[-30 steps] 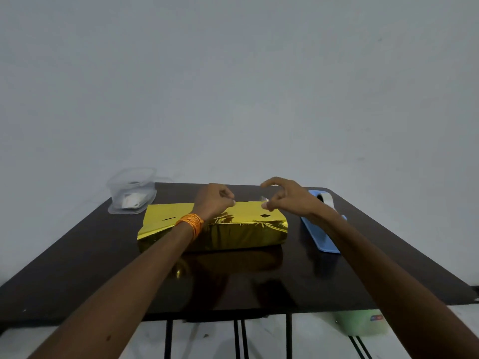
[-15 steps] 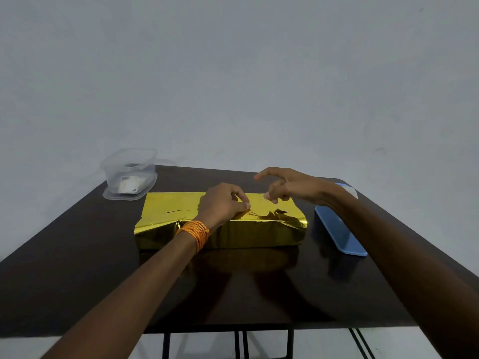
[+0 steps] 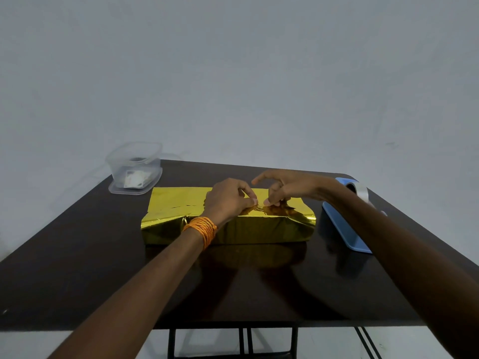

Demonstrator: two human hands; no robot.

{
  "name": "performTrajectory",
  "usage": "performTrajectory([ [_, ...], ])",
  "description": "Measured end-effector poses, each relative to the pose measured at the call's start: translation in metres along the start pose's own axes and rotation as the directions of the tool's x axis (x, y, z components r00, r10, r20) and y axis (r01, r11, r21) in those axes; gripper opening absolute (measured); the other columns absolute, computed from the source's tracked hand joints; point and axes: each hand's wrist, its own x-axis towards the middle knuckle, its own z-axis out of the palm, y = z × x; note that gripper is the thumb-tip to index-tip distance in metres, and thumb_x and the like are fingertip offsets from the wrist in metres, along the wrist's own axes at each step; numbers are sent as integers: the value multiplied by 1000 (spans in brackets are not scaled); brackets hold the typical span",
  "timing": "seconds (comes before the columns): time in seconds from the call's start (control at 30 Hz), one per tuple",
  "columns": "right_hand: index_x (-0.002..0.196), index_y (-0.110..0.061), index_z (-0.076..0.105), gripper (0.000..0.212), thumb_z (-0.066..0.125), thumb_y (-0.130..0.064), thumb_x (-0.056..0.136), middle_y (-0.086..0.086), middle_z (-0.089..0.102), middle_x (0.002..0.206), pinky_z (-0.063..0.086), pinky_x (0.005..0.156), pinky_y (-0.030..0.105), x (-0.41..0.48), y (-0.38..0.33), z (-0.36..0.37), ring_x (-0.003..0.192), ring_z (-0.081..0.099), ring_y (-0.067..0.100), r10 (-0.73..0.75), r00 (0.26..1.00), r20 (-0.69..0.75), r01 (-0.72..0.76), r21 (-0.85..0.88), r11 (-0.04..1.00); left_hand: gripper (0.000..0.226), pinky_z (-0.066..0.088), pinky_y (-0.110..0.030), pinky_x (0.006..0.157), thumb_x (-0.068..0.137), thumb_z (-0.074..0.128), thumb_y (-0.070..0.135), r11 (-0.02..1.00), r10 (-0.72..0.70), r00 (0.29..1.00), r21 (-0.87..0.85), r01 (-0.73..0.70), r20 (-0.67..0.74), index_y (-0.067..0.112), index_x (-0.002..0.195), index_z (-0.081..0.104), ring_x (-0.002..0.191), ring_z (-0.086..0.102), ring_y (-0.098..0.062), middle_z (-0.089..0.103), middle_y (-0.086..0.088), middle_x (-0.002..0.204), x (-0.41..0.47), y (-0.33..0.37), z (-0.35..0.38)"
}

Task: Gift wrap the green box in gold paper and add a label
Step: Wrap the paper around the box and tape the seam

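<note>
**Two hands pinch gold paper on top of a wrapped box**

The left hand [image 3: 230,200] has its fingers curled in, and its thumb and forefinger tips meet in a pinch on the gold paper [image 3: 181,200], at the middle of the top face. Just beside them, nearly touching, the right hand [image 3: 290,189] pinches the same crinkled patch of paper with its thumb and a bent finger. The right forefinger is lifted and points left, above the left knuckles. Whether either hand also holds something small between its fingertips cannot be told.

A stack of orange thread bands [image 3: 201,226] circles the left wrist, which lies over the near top edge of the box [image 3: 259,229]. The box lies flat with its long side facing the viewer, in the middle of a dark glossy table [image 3: 77,268], and the paper covers all of it that shows. Both forearms reach in from the near edge.

A blue tape dispenser [image 3: 344,229] stands just to the right of the box, partly behind the right forearm. A clear plastic tub [image 3: 134,164] sits at the far left corner, apart from the box, with something pale inside.
</note>
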Motion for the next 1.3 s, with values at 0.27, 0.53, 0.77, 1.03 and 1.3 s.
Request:
performTrajectory([
  [0.27,148,-24,36,75,77,-31,85,2,68,94,46,102,48,9,-2,-5,109,61,28,141,990,-16,-142,-121,982,11,55,-41,82,82,75,40,1000,-24,1000,8,23,15,30,87,76,95,61,-13,66,9,93,0,2,-1],
  [0.53,147,-24,40,63,69,-34,91,17,64,115,46,64,27,-15,24,-7,93,60,22,178,978,-107,-188,-101,977,24,53,-48,88,76,67,60,995,-61,998,74,61,-2,36,75,66,101,61,-20,70,8,100,0,2,4],
  [0.77,141,-19,44,60,67,-43,90,1,58,111,44,75,28,-23,24,22,89,58,11,122,902,-414,-107,59,992,33,52,-48,89,66,74,67,986,-97,995,135,95,14,37,72,61,106,60,-22,69,5,105,1,8,4],
  [1.03,137,-29,48,56,64,-53,89,-6,51,141,40,85,30,-17,47,62,114,55,19,142,780,-610,-64,148,987,32,52,-48,90,69,72,66,987,-82,996,139,76,35,37,79,63,107,59,-21,68,4,106,-1,7,1],
  [1.3,126,-24,57,47,68,-47,88,-12,54,92,45,77,30,-35,40,56,90,56,12,174,668,-723,-67,174,982,27,51,-48,92,82,63,61,990,-65,997,130,60,32,34,88,66,106,61,-24,70,1,107,1,2,4],
])
